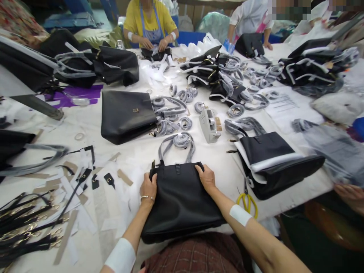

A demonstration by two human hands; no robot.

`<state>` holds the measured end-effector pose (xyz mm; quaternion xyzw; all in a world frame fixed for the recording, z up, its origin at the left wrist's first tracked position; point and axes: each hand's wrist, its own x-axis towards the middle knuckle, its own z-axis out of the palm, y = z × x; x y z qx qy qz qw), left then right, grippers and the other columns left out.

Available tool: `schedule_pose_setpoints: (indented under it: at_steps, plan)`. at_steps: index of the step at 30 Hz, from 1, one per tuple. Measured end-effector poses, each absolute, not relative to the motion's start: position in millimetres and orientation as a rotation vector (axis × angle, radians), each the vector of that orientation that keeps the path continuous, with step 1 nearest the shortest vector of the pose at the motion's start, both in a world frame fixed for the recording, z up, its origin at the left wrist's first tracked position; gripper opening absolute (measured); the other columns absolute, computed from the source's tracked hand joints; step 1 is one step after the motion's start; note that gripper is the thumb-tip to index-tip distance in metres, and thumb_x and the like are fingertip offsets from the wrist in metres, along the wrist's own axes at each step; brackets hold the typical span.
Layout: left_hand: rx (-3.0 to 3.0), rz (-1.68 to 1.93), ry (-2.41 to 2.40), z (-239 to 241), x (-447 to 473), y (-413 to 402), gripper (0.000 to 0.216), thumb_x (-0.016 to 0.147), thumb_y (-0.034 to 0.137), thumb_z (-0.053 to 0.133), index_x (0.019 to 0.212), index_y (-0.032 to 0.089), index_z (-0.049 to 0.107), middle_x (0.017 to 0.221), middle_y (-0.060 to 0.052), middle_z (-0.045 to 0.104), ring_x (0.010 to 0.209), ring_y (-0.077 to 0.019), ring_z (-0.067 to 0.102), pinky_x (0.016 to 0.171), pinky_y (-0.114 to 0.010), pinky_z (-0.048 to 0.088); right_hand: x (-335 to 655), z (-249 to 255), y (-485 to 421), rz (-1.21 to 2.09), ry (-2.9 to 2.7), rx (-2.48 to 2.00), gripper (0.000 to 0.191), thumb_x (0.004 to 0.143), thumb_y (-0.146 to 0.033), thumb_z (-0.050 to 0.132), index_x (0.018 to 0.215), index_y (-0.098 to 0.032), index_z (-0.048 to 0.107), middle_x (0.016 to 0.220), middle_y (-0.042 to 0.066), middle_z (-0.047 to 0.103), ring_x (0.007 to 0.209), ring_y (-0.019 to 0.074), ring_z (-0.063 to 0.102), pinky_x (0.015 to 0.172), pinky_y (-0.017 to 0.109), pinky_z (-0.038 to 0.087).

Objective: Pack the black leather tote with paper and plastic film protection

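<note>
A black leather handbag (179,201) lies flat on the white table (133,151) right in front of me, its wrapped handles (178,146) pointing away. My left hand (148,188) grips the bag's upper left corner, fingers curled over the top edge, with a ring and a bracelet on it. My right hand (206,178) holds the upper right corner the same way. Both forearms carry white wrist bands.
Yellow-handled scissors (248,201) lie just right of my right arm. A second black bag with white paper (273,163) sits to the right, another bag (125,113) behind, a tape dispenser (209,125) between. Straps and paper scraps (42,212) cover the left. Other people work at the far edge.
</note>
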<state>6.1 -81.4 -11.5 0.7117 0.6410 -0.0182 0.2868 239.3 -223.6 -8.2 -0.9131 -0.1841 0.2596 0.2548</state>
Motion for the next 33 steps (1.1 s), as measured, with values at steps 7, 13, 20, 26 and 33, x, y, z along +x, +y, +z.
schedule_pose_setpoints:
  at_steps: [7, 13, 20, 26, 33]
  plan:
    - [1.695, -0.015, 1.541, 3.9, -9.8, -58.2, 0.035, 0.083, 0.051, 0.048, 0.081, 0.017, 0.055, 0.079, -0.006, 0.065, 0.080, -0.0236, 0.062, 0.071, -0.031, 0.045, 274.3, 22.0, -240.4, 1.290, -0.412, -2.195, 0.045, 0.077, -0.062, 0.057, 0.078, -0.017, 0.062, 0.073, 0.004, 0.066, 0.070, 0.0184, 0.060, 0.061, 0.026, 0.045]
    - [1.206, -0.219, 1.191, 34.3, -66.3, -87.2, 0.055, 0.068, 0.067, 0.061, 0.088, 0.016, 0.061, 0.078, -0.005, 0.068, 0.074, -0.0227, 0.064, 0.061, -0.030, 0.051, 276.5, 74.2, -311.7, 1.727, -0.300, -1.899, 0.049, 0.073, -0.061, 0.065, 0.090, -0.015, 0.065, 0.089, 0.009, 0.071, 0.074, 0.0175, 0.065, 0.065, 0.028, 0.051]
    - [1.280, -0.094, 1.285, 6.9, -63.9, -114.2, 0.039, 0.065, 0.051, 0.064, 0.081, 0.015, 0.065, 0.082, -0.007, 0.072, 0.084, -0.0278, 0.066, 0.076, -0.036, 0.053, 236.9, 29.1, -309.0, 1.568, -0.196, -1.841, 0.031, 0.068, -0.044, 0.071, 0.078, -0.015, 0.064, 0.071, 0.004, 0.070, 0.065, 0.0193, 0.064, 0.065, 0.031, 0.052]
    - [1.357, -0.049, 1.390, 2.6, -67.7, -101.6, 0.038, 0.064, 0.052, 0.063, 0.074, 0.016, 0.059, 0.068, -0.005, 0.066, 0.072, -0.0242, 0.065, 0.063, -0.033, 0.052, 238.4, 26.7, -308.7, 1.451, -0.293, -1.894, 0.037, 0.069, -0.049, 0.067, 0.081, -0.014, 0.064, 0.076, 0.008, 0.071, 0.070, 0.0231, 0.066, 0.067, 0.035, 0.054]
    - [1.853, 0.276, 1.171, 89.6, -119.5, -138.3, 0.050, 0.082, 0.056, 0.047, 0.117, 0.021, 0.055, 0.123, -0.011, 0.060, 0.112, -0.0257, 0.058, 0.097, -0.041, 0.046, 233.8, 105.4, -365.9, 0.715, -0.850, -2.142, 0.063, 0.074, -0.057, 0.061, 0.125, -0.021, 0.055, 0.129, 0.013, 0.057, 0.119, 0.0296, 0.052, 0.103, 0.046, 0.040]
